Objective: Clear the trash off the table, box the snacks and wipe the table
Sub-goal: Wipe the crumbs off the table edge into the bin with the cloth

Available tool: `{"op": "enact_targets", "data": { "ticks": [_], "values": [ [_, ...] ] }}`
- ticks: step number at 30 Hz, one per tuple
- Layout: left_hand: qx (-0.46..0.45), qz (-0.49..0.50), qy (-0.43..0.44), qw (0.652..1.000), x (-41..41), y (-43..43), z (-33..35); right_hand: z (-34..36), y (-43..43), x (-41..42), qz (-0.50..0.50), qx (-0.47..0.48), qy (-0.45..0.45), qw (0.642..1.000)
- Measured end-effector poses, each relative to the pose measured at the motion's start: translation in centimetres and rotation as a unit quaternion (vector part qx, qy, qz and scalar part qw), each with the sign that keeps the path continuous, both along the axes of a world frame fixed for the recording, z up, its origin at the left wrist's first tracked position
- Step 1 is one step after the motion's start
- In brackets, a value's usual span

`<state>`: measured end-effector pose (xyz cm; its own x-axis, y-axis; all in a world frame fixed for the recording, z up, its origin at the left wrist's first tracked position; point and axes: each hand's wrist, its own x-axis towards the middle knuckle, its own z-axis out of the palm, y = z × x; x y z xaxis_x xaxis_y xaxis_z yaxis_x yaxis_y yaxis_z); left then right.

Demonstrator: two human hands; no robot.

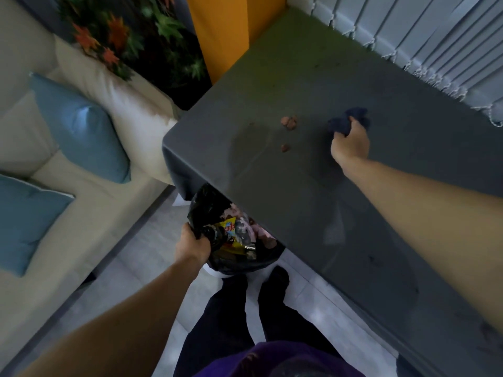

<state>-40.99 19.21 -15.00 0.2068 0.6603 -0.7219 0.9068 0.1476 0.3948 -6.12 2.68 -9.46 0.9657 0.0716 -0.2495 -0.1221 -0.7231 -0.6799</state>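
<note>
A grey table [313,191] fills the middle and right. My right hand [351,142] is closed around a bunched dark blue cloth [345,121] resting on the tabletop. To the left of the cloth lie small brown crumbs [289,123], with one more piece [285,148] a little nearer. At the table's near left edge my left hand [192,244] grips the rim of a black trash bag [209,213] held below the tabletop. Inside the bag I see a yellow snack wrapper [230,232] and other trash.
A cream sofa [81,202] with blue cushions [81,129] stands left. A planter with leaves [130,36] and an orange pillar [220,34] are at the back. Vertical blinds [435,44] run along the table's far side. My legs stand on the pale floor [152,268].
</note>
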Motion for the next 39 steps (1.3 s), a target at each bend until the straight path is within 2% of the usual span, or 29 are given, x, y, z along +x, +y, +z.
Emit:
{"op": "enact_targets", "data": {
  "ticks": [7,15,21,28,33,37,39],
  "values": [
    [-0.019,-0.007,-0.005,1.000,-0.2,1.5,-0.5,-0.4,4.9,1.3,0.132,-0.019,0.007,0.991],
    [-0.021,0.004,-0.010,1.000,0.2,1.7,-0.7,-1.5,7.1,-1.7,0.331,-0.045,-0.009,0.943],
    [-0.027,0.001,-0.008,1.000,0.2,1.3,-0.3,-1.2,6.1,-7.9,0.395,-0.016,-0.052,0.917],
    [-0.041,0.013,-0.018,0.999,-1.1,0.7,-0.7,-0.4,4.3,-15.6,0.486,0.007,-0.057,0.872],
    [-0.032,0.031,-0.027,0.999,-2.4,-0.2,-0.2,0.2,3.0,-18.6,0.537,-0.015,-0.054,0.841],
    [-0.018,0.036,-0.023,0.999,-3.7,-0.6,-0.4,0.1,2.1,-19.6,0.597,-0.021,-0.044,0.801],
    [-0.011,0.037,-0.025,0.999,-3.9,-0.9,-0.1,0.0,1.8,-19.9,0.594,-0.030,-0.032,0.803]
  ]
}}
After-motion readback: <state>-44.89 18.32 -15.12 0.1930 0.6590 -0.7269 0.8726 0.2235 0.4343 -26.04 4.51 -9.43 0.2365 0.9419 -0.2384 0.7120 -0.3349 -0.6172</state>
